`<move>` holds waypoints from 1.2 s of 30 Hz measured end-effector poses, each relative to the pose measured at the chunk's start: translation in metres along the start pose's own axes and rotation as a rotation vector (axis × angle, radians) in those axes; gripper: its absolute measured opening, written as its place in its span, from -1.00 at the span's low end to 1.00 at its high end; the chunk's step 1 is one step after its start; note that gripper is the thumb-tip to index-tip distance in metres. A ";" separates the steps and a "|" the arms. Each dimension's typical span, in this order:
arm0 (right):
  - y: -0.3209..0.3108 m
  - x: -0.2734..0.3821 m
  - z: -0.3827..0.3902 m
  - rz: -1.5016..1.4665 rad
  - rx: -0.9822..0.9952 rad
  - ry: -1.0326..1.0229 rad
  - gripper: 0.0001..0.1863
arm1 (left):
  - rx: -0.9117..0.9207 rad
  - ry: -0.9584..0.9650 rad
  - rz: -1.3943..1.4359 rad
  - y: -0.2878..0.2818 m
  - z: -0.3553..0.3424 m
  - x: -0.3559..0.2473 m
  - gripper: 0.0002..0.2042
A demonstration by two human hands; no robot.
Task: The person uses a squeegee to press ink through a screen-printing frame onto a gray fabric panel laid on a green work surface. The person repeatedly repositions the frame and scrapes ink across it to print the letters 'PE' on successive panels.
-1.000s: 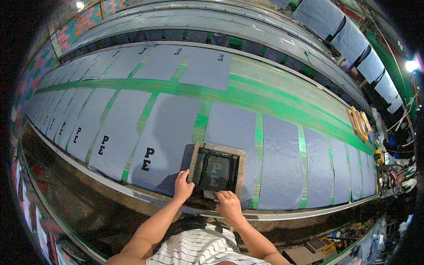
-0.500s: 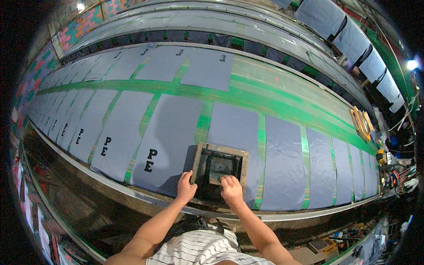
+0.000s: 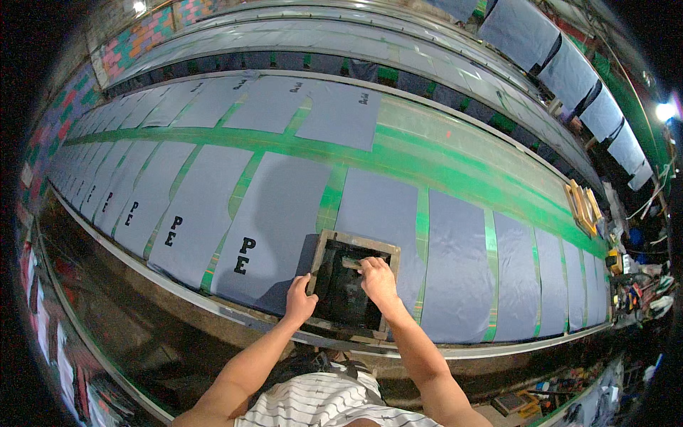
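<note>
A wooden screen-printing frame [image 3: 361, 241] with a black, ink-smeared mesh lies on a blue-grey fabric panel [image 3: 377, 203] at the table's near side. My left hand [image 3: 302, 299] is closed on the frame's left rim. Inside the frame, my right hand [image 3: 378, 282] grips a squeegee [image 3: 351, 262], which rests near the mesh's far end. Only part of the squeegee shows past my fingers. To the left, a neighbouring fabric panel [image 3: 281, 196] carries black printed letters.
Rows of fabric panels lie on the long green table [image 3: 455, 181]. Small wooden frames [image 3: 583, 206] stand at its right end, beside assorted clutter [image 3: 640, 285]. More long tables [image 3: 284, 35] run behind. Fabric sheets [image 3: 562, 71] hang at upper right.
My right hand has pushed the squeegee away from me, from the middle of the mesh toward the far rim. The left hand keeps its hold on the frame.
</note>
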State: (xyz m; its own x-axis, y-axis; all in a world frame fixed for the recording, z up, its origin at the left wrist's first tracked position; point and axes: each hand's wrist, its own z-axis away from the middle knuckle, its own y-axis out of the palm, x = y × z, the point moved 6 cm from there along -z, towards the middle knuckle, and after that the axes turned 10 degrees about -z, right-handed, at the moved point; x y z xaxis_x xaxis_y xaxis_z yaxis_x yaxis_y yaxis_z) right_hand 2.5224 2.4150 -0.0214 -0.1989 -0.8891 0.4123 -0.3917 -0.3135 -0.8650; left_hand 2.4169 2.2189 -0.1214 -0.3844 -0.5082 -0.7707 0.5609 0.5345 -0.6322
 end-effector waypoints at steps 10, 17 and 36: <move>-0.007 -0.022 -0.036 -0.011 -0.005 0.082 -0.79 | 0.044 -0.021 -0.016 -0.010 -0.001 -0.022 -0.40; -0.019 0.007 -0.004 0.007 0.053 0.050 -0.84 | 0.032 -0.036 -0.013 -0.012 -0.001 -0.026 -0.39; -0.039 0.088 0.129 -0.095 0.101 0.049 -0.46 | 0.062 -0.035 0.003 -0.022 -0.006 -0.056 -0.37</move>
State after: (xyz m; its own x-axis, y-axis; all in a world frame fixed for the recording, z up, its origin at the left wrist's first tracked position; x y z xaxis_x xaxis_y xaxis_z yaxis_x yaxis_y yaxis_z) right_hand 2.6360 2.3060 0.0118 -0.2094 -0.8371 0.5053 -0.3192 -0.4299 -0.8445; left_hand 2.4217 2.2392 -0.0649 -0.3579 -0.5306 -0.7684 0.6065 0.4936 -0.6233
